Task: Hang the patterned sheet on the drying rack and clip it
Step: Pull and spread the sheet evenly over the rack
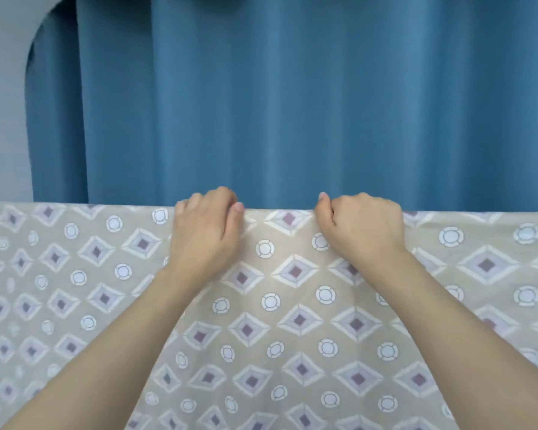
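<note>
Head view: patterned sheet [292, 321], beige with diamonds and circles, draped flat.
Left hand [205, 231]: fingers curled over sheet's top edge.
Right hand [361, 225]: likewise gripping the edge.

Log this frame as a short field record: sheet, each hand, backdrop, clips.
sheet: beige patterned cotton sheet with diamonds and circles, draped over a hidden straight support, top fold level
left hand: left hand grips the top fold, fingers curled over it
right hand: right hand grips the top fold beside it
backdrop: blue pleated curtain
clips: none visible
rack: hidden under the sheet
</note>
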`<action>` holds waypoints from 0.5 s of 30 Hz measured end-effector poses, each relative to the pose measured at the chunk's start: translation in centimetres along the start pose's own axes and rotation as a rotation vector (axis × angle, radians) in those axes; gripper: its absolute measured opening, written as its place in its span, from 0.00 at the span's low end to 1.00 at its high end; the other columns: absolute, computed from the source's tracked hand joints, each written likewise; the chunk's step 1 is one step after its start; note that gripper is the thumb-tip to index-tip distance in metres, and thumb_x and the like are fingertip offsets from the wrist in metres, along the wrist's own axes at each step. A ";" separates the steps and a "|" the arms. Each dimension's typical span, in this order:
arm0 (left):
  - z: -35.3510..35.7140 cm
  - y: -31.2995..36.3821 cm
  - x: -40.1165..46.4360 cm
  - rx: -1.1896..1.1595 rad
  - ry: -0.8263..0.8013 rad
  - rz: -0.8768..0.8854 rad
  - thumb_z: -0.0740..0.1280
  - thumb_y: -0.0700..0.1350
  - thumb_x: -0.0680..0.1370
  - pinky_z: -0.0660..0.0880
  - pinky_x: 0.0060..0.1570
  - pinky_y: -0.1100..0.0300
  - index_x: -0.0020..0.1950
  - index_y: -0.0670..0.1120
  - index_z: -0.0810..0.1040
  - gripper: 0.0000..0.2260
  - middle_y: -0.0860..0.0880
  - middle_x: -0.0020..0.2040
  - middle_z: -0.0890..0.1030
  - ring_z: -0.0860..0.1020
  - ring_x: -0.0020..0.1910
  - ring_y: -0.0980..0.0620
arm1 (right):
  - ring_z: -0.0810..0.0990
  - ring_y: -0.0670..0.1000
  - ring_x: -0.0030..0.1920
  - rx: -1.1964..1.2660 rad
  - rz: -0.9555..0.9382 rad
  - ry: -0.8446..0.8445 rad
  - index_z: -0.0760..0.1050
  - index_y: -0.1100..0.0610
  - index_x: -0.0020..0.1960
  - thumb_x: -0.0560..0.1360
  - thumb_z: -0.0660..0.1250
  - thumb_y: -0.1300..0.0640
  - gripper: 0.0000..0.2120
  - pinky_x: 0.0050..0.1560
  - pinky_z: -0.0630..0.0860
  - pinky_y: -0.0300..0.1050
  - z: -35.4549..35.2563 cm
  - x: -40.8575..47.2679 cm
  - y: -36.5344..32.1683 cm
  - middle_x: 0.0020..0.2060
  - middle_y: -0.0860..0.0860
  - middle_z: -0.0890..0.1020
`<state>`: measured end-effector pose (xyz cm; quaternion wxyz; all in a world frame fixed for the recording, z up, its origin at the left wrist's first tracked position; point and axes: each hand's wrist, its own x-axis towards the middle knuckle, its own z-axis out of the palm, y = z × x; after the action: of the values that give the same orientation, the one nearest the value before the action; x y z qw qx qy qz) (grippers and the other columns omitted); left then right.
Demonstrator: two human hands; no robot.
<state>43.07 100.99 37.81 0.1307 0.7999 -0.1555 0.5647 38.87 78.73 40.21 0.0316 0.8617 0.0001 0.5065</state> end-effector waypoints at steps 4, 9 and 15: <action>-0.6 -4.7 0.0 0.124 -0.039 -0.038 0.47 0.52 0.81 0.60 0.44 0.52 0.37 0.48 0.65 0.16 0.52 0.34 0.67 0.65 0.36 0.46 | 0.72 0.57 0.33 0.051 0.010 -0.072 0.65 0.55 0.28 0.81 0.46 0.48 0.26 0.33 0.62 0.44 0.0 0.7 -0.7 0.26 0.50 0.69; -1.2 -3.4 3.1 0.209 -0.287 -0.108 0.47 0.51 0.82 0.62 0.36 0.54 0.32 0.43 0.66 0.22 0.47 0.30 0.72 0.71 0.34 0.43 | 0.70 0.57 0.37 0.200 -0.208 -0.115 0.68 0.55 0.34 0.83 0.45 0.47 0.24 0.36 0.61 0.46 0.4 1.8 -7.4 0.29 0.49 0.68; -1.7 -4.9 4.3 0.140 -0.426 -0.148 0.49 0.52 0.82 0.67 0.39 0.54 0.32 0.43 0.67 0.22 0.48 0.32 0.74 0.72 0.37 0.45 | 0.70 0.55 0.33 0.111 -0.181 -0.048 0.67 0.54 0.32 0.83 0.45 0.47 0.25 0.31 0.59 0.43 1.8 2.1 -10.8 0.27 0.48 0.67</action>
<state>44.89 105.70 42.28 0.0801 0.9173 -0.0810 0.3817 41.82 89.51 40.60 0.0295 0.8705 0.1050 0.4799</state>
